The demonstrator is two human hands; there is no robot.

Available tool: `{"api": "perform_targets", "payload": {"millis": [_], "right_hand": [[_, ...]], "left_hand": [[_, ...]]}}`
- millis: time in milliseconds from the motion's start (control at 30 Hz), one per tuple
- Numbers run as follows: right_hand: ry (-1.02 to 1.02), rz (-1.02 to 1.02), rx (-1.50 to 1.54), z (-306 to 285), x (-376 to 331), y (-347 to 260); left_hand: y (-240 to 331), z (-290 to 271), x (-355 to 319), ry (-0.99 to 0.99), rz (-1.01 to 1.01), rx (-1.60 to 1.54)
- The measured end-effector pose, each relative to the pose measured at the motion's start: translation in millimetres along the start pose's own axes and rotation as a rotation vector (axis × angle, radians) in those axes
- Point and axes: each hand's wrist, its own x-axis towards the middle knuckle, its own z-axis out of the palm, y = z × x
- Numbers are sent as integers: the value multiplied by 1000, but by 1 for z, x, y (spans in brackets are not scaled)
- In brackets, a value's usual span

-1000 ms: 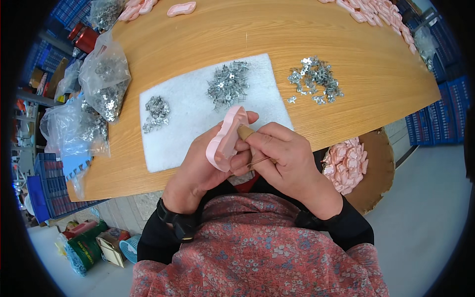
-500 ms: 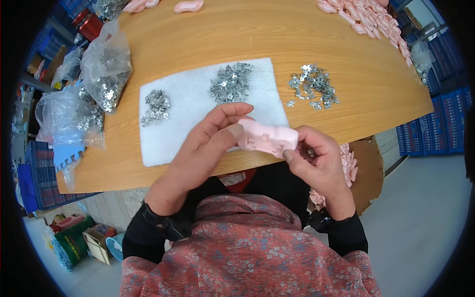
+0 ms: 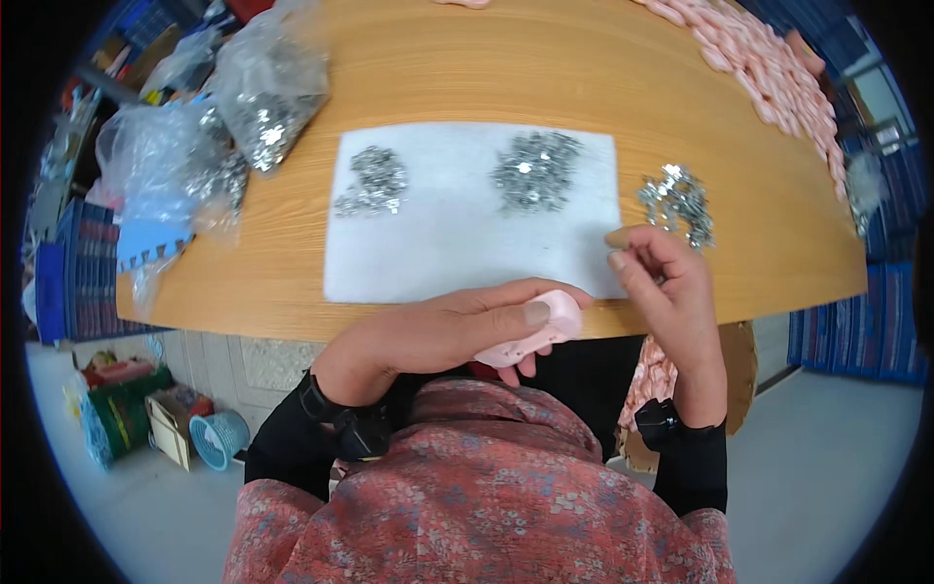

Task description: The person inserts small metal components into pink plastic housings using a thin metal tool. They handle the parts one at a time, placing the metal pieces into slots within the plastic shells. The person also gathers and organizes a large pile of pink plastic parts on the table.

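Note:
A pink plastic casing (image 3: 562, 313) with a rounded end lies in my left hand (image 3: 457, 326). The thumb presses on its top while the fingers pass behind and beneath it, hiding part of it. To the right, my right hand (image 3: 676, 292) hovers by the corner of a white padded mat (image 3: 457, 258). Its index finger and thumb are slightly apart, and I see nothing between them. Small metal clips form one pile (image 3: 375, 180) on the mat's left and a larger pile (image 3: 535, 173) on its right. Beyond my right hand, a third clip pile (image 3: 678, 202) rests on the bare wood.
Clear bags of metal parts (image 3: 268, 97) stand on the left of the wooden table (image 3: 428, 68). Many pink casings (image 3: 759, 73) spread along the far right edge. A cardboard box (image 3: 737, 375) with pink pieces is below the table's right front; a blue basket (image 3: 216, 438) stands lower left.
My right hand has let go of the pink casing and moved right and slightly up. My left hand keeps the casing, now lower and turned. The whole view has shifted.

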Motion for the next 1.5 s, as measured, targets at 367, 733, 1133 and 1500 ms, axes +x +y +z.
{"api": "perform_targets", "payload": {"millis": [367,733,1133,1500], "right_hand": [[-344,-422,-330,114,81,-67],[-419,-210,-522,159,106,-86],[-390,153,457,121,48,-75],[-295,17,232,80,34,-61]], "left_hand": [[-9,-12,-66,62,141,-87],[-33,-34,-97,410,458,-260],[-28,-26,-48,662,675,-427],[-23,-18,-33,541,492,-332]]}}
